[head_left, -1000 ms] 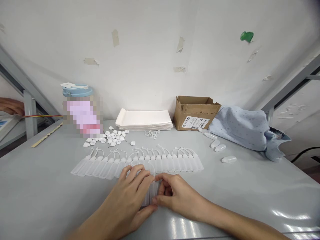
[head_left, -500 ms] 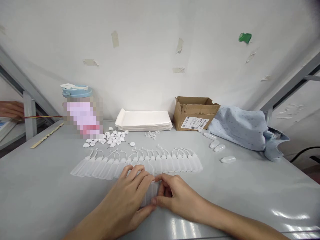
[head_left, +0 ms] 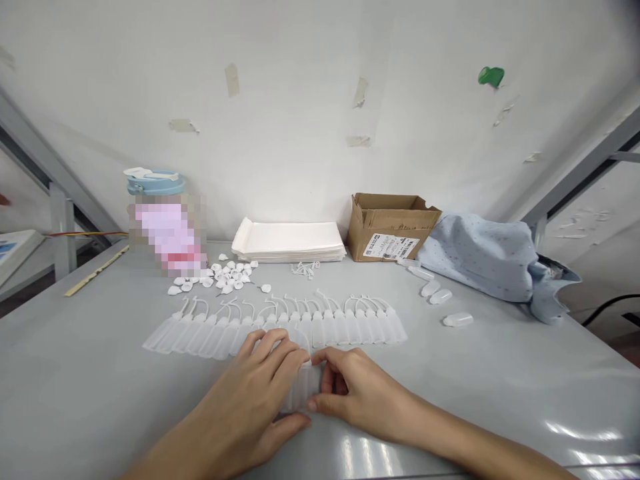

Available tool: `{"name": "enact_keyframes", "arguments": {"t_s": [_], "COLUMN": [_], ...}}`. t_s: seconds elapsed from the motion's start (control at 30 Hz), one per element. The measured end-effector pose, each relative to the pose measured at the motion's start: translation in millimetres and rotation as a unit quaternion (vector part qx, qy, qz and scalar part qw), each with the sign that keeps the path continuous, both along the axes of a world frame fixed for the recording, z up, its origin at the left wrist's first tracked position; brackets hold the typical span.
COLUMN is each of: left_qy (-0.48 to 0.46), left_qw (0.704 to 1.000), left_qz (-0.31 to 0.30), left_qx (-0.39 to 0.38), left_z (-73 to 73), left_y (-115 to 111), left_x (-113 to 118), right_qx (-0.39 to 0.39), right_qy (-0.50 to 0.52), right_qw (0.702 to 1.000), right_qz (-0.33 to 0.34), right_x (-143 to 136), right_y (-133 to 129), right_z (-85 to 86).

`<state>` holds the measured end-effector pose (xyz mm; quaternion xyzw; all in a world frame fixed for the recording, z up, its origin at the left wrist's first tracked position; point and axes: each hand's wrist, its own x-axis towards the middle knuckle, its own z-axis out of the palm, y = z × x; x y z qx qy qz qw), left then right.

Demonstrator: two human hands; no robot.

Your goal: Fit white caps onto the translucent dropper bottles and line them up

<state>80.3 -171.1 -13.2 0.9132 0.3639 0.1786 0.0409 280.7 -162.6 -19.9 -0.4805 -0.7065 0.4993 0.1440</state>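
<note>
Left thumb (head_left: 290, 429) shifted slightly away from right thumb (head_left: 327, 405); co-worker's hand (head_left: 4, 199) now almost out of view at left edge of frame. Held bottles (head_left: 303, 387) are at lower centre of frame, between left hand (head_left: 245, 393) and right hand (head_left: 370, 393), just below the bottle row (head_left: 350, 328). Left fingers are curled over the bunch; whether it is firmly gripped can't be told, contact hidden. Right-side bottle looks pinched end to end by right index and thumb.

Handling, judged: light, thin-walled soft plastic, easily dented if squeezed; smooth, so sliding against each other is likely. Tubes look bendy and easily snagged, so shouldn't be pulled on. Best taken by the body just below the shoulder, light pressure, bunch kept flat and square.
</note>
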Motion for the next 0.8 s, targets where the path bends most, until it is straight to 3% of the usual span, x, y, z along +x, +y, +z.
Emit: {"name": "enact_keyframes", "arguments": {"t_s": [0.2,0.37,0.47,0.6,0.7,0.8], "left_qy": [-0.015,-0.036,-0.01,0.083,0.125,0.129], "left_qw": [1.0,0.998,0.996,0.99,0.986,0.986], "left_qz": [0.007,0.043,0.08,0.109,0.112,0.11], "left_qx": [0.003,0.009,0.037,0.043,0.013,0.003], "left_z": [3.3,7.2,12.3,22.3,27.1,24.2], "left_y": [0,15,37,77,110,139], "left_x": [-8,-15,-18,-16,-10,-1], "right_qx": [0.0,0.002,0.028,0.132,0.223,0.253], "right_qy": [-0.004,0.014,0.038,0.017,-0.04,-0.123], "right_qw": [1.0,1.0,0.996,0.971,0.939,0.92], "right_qz": [-0.003,-0.023,-0.076,-0.201,-0.259,-0.274], "right_x": [1,8,20,48,76,101], "right_y": [4,15,24,43,62,80], "right_z": [8.1,27.5,44.1,59.2,58.2,48.4]}}
